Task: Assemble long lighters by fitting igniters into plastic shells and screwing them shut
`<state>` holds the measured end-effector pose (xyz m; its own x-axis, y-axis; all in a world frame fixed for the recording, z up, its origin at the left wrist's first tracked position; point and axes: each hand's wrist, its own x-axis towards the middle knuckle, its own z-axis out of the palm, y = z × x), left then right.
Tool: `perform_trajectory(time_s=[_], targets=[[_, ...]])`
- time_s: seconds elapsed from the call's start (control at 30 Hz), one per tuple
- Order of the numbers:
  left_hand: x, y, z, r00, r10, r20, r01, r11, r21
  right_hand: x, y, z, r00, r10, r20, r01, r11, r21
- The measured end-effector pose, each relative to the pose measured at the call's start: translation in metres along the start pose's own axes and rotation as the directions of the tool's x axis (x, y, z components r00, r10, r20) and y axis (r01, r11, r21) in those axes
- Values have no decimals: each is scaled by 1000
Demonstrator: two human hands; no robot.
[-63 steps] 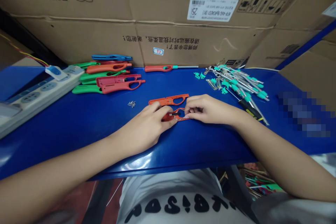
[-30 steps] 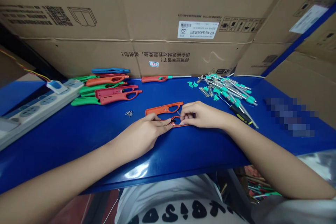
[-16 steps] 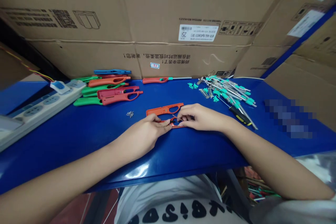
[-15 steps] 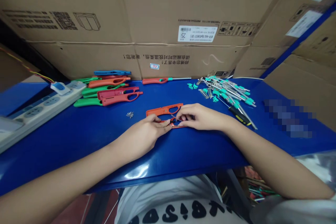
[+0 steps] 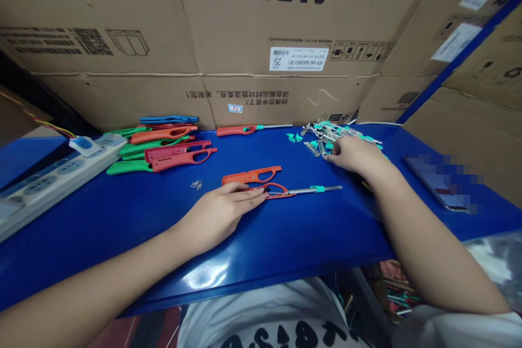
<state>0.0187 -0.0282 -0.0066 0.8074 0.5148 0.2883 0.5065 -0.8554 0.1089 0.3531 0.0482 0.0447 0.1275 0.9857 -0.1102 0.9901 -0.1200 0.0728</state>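
1. Nearest you, your white cloth shirt (image 5: 244,304) falls in soft folds with black lettering, below the smooth, glossy blue table (image 5: 285,244).
2. The near orange shell (image 5: 281,196), moulded plastic with a rounded loop, lies on the table in front of you. A slim, shiny metal tube (image 5: 304,191) extends from its right end, carrying a teal plastic collar (image 5: 320,189).
3. Your left hand (image 5: 224,209) covers the handle end of that shell, fingers nearly straight and close together, holding it against the table. A small dark part shows at the fingertips.
4. Just beyond lies the far orange shell (image 5: 240,177), similarly looped, its inner side showing. To its left sit slender metal screws (image 5: 196,185), loosely heaped.
5. Well off to your right, a flat dark phone (image 5: 432,185) is partly blurred.
6. Your right hand (image 5: 354,155) is at the parts pile (image 5: 342,130), a tangle of metal tubes and teal plastic. Its fingers are curled, the tips beside a small clear piece; you cannot tell whether they grip anything.
7. Farther left, smooth coloured shells (image 5: 179,160) lie stacked beside a white power strip (image 5: 53,176).
8. Farthest, a red lighter (image 5: 236,130) lies along creased brown cardboard (image 5: 163,92).
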Motion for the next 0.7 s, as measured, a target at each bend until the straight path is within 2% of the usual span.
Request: perform_trajectory(time_s=[0.2,0.33,0.4,0.53,0.6,0.7], targets=[[1,3,-3,998,52,-35,-52,999,15,-7,-7,-2,998,-33,52,35,998,-43],[2,6,-6,996,82,-26,-83,996,-22,-14,-9,-3,980,-184,73,183,983,17],[2,7,-7,992,123,-1,-123,992,-40,-15,-11,0,941,-330,70,323,942,87],[3,7,-7,980,186,76,-182,981,-61,-16,-18,8,792,-610,-5,603,782,161],[4,7,-8,977,195,86,-190,980,-67,-17,-21,11,738,-674,-36,668,721,184],[3,6,-8,977,208,53,-204,976,-74,-16,-24,14,697,-711,-96,712,670,210]])
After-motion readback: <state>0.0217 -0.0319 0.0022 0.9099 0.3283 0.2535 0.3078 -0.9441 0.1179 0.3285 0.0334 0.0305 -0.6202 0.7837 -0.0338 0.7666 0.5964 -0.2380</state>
